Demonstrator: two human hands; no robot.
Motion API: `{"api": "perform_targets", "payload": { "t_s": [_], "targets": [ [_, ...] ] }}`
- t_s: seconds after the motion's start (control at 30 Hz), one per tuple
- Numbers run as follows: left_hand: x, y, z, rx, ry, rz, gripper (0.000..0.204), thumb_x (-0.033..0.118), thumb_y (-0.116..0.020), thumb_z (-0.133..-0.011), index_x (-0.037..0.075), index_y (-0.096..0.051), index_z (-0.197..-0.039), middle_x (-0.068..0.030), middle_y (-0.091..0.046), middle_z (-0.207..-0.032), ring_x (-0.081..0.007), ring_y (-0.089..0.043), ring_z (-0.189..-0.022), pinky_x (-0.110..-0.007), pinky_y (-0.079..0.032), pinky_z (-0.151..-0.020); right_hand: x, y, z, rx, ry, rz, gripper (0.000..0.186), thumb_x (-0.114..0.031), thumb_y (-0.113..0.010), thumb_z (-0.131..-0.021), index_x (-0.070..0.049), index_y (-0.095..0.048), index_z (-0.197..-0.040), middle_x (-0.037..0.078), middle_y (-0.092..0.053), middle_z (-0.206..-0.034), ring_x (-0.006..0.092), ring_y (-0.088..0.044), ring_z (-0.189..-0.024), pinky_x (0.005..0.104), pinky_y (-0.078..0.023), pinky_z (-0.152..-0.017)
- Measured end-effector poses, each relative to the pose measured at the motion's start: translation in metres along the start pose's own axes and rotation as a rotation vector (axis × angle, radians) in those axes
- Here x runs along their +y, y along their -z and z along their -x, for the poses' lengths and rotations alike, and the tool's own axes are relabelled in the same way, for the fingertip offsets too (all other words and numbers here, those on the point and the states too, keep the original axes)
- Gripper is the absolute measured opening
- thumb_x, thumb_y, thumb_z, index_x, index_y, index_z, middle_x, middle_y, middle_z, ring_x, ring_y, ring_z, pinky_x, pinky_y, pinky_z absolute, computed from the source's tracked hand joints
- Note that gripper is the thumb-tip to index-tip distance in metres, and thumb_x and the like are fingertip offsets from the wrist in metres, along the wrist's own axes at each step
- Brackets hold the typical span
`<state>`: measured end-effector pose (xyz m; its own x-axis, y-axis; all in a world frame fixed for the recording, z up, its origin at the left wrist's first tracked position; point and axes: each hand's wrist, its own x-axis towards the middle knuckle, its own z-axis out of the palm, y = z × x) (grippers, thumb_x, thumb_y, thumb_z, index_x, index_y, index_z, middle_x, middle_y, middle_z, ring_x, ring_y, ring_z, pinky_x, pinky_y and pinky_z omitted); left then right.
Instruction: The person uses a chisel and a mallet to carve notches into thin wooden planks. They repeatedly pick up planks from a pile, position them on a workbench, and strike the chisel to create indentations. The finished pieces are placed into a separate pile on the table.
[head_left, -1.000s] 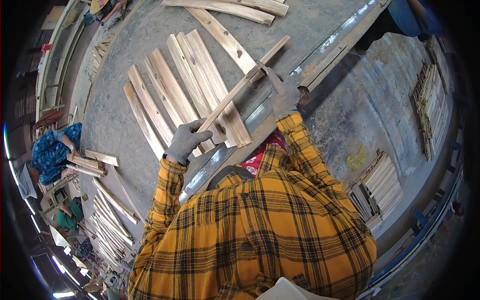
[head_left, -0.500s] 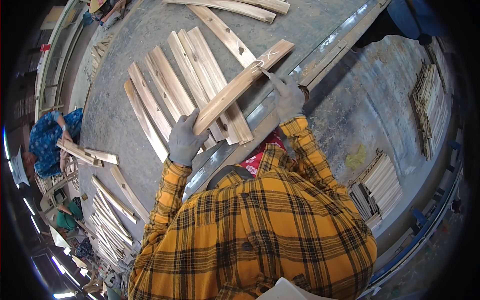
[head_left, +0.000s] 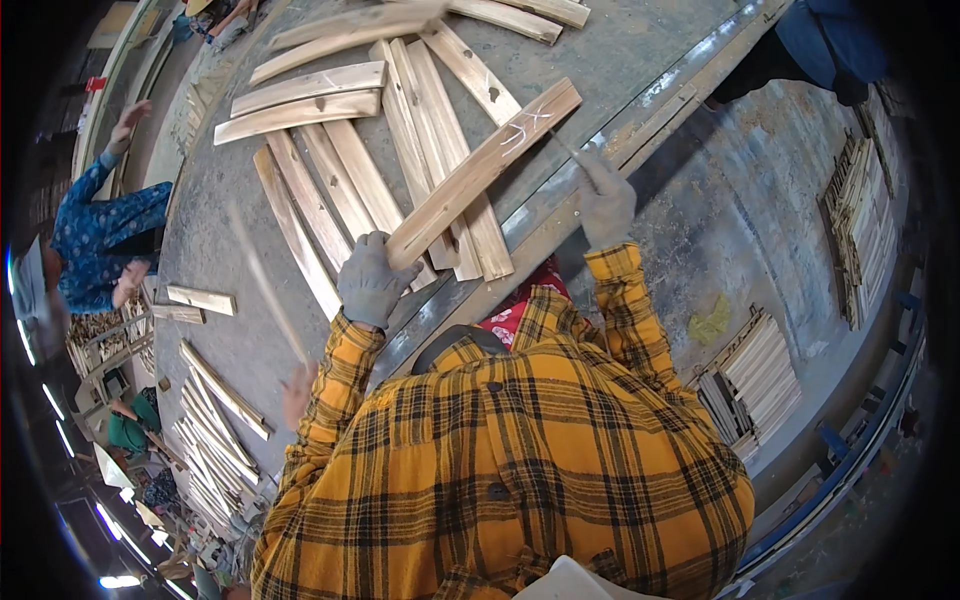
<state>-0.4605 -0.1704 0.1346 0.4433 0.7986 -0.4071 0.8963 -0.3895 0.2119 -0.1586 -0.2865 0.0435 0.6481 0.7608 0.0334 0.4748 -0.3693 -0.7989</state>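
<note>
A wooden board [head_left: 480, 175] lies slanted across other boards in front of me, white marks drawn near its far end. My left hand [head_left: 372, 280], in a grey glove, is closed around the board's near end. My right hand [head_left: 606, 200], also gloved, is to the right of the board and off it. Between its fingers is a thin marking stick [head_left: 566, 145], its tip pointing toward the marked end; blur hides exactly what kind it is. Under and beside the held board, several loose boards [head_left: 345, 180] lie side by side on the grey table [head_left: 560, 75].
Boards [head_left: 310, 88] lie crosswise farther up, with blurred, moving ones [head_left: 350, 28] beyond. At left stands a co-worker in blue [head_left: 100, 245], arms spread. Another person's hand [head_left: 298, 395] is beside my left sleeve, near a blurred board [head_left: 268, 285]. Stacked boards [head_left: 755, 370] are at right.
My right hand has drawn back rightward, lifting the marking stick off the board. More boards have arrived crosswise at upper left. The co-worker in blue has let go of boards; another person's hand has appeared.
</note>
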Motion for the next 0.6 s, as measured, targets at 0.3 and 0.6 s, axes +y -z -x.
{"api": "perform_targets", "payload": {
  "t_s": [0.3, 0.6],
  "targets": [
    [-0.023, -0.031, -0.011, -0.434, 0.027, 0.772, 0.051, 0.024, -0.079, -0.074, -0.004, -0.053, -0.107, -0.0135, -0.064, -0.086, -0.0207, -0.067, -0.078, -0.035, -0.053, -0.068, 0.013, 0.061, -0.015, -0.015, 0.036, 0.316, 0.021, -0.008, -0.063, -0.086, -0.012, -0.069, -0.105, 0.008, -0.065, -0.088, 0.0241, -0.063, -0.068, 0.0345, -0.050, -0.062],
    [-0.025, -0.035, 0.001, -0.732, 0.259, 1.473, 0.057, 0.002, -0.069, -0.082, 0.002, -0.041, -0.132, -0.0135, -0.063, -0.097, -0.0215, -0.067, -0.075, -0.030, -0.058, -0.067, 0.014, 0.080, -0.013, -0.328, 0.044, 0.620, 0.016, -0.021, -0.063, -0.087, -0.016, -0.069, -0.100, 0.011, -0.066, -0.091, 0.0337, -0.064, -0.087, 0.0441, -0.050, -0.074]
  ]
}}
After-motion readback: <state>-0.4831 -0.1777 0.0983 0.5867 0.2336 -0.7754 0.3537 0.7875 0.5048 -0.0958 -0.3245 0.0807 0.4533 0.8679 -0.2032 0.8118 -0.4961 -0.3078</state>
